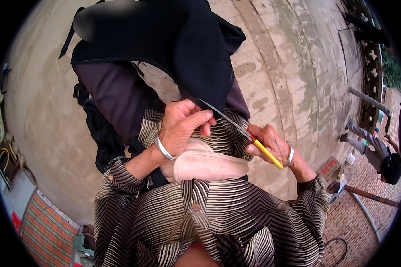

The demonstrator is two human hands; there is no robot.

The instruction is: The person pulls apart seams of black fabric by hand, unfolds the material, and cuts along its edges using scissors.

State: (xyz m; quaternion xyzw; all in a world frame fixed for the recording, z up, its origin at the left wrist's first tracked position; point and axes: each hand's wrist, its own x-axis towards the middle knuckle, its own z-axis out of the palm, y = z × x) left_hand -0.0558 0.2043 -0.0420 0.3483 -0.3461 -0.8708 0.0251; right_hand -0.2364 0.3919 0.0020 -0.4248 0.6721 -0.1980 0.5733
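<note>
My left hand (182, 124) pinches the lower edge of a black cloth (198, 58) that lies over my lap and knees. My right hand (270, 144) is closed around scissors (266, 152) with yellow and red handles. Their thin metal blades point up and to the left and meet the cloth's edge beside my left fingertips. Whether the blades are parted is hard to tell. Each wrist has a silver bangle. A pale pink padded piece (209, 166) rests at my waist, below my left hand.
Dark cloth (104, 133) hangs at my left side. A striped mat (49, 231) lies at lower left. On the right are a person (374, 147) in grey trousers, a cardboard box (329, 169), a rusty pole (372, 196) and a wooden post (367, 99).
</note>
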